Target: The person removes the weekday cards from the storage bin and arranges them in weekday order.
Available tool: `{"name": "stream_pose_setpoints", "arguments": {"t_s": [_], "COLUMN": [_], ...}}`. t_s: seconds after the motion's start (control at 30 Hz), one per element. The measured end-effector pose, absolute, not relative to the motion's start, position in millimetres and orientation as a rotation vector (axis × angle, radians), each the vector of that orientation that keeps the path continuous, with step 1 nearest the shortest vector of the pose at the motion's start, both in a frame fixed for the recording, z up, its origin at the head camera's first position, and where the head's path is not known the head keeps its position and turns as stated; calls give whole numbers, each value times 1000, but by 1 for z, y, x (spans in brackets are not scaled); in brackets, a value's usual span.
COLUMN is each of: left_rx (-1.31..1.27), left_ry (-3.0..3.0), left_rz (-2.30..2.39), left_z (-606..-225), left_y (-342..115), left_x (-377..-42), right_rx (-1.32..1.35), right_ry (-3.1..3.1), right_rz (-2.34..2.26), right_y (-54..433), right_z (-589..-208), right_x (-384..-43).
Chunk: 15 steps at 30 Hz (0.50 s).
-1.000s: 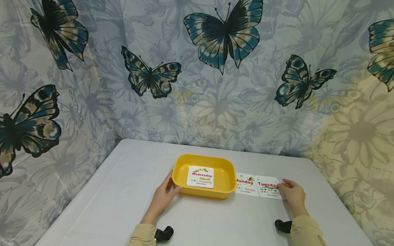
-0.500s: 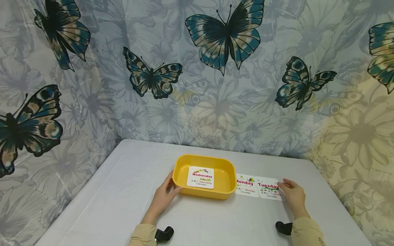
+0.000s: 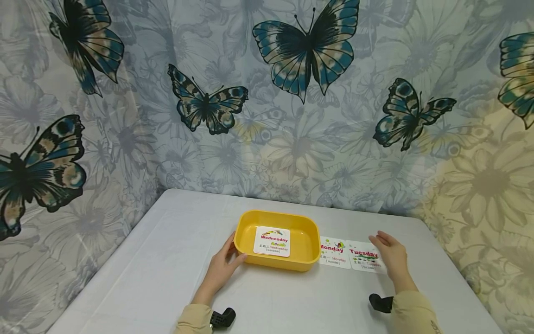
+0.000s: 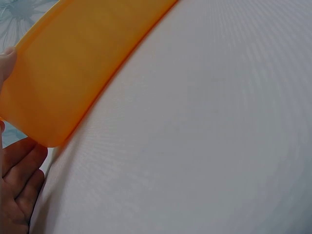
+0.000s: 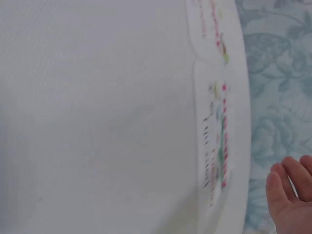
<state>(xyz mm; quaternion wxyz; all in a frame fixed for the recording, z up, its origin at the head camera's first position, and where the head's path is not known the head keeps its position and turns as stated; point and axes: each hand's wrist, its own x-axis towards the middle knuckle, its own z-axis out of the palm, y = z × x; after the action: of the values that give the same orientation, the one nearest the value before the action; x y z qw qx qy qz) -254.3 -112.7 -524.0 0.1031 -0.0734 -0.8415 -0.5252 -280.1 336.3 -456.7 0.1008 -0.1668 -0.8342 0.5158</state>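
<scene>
My left hand point(image 3: 222, 268) holds the left end of a yellow plastic tray point(image 3: 308, 265), thumb at the front rim and fingers round the left side. In the left wrist view, the fingers point(image 4: 22, 165) show at the bottom corner of the tray wall point(image 4: 73, 73). Inside the tray lies a white card point(image 3: 272, 241) reading "Wednesday". To its right a "Monday" card point(image 3: 335, 253) and a "Tuesday" card point(image 3: 363, 263) lie side by side, Monday's left edge hidden by the tray. Above Tuesday's right edge is my right hand point(image 3: 394, 260), holding nothing, its fingers loosely bent.
A white cloth covers the table point(image 3: 137, 273). Behind it hangs a fabric backdrop point(image 3: 292, 153) printed with flowers and butterflies. Black devices sit at the left wrist point(image 3: 223, 317) and right wrist point(image 3: 380, 304).
My right hand has come up off the Tuesday card and shifted slightly away and to the left. The left hand, tray and cards have stayed in place.
</scene>
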Motion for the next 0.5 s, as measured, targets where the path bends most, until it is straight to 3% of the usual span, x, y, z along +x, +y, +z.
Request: {"name": "stream_pose_setpoints", "arguments": {"t_s": [0.5], "left_rx": [-243], "left_ry": [-2469], "left_rz": [-1542], "left_z": [-525], "left_y": [-113], "left_x": [-253], "right_rx": [-228], "right_ry": [-2481], "right_rz": [1666], "right_y": [302], "right_z": [-424], "right_x": [-291]}}
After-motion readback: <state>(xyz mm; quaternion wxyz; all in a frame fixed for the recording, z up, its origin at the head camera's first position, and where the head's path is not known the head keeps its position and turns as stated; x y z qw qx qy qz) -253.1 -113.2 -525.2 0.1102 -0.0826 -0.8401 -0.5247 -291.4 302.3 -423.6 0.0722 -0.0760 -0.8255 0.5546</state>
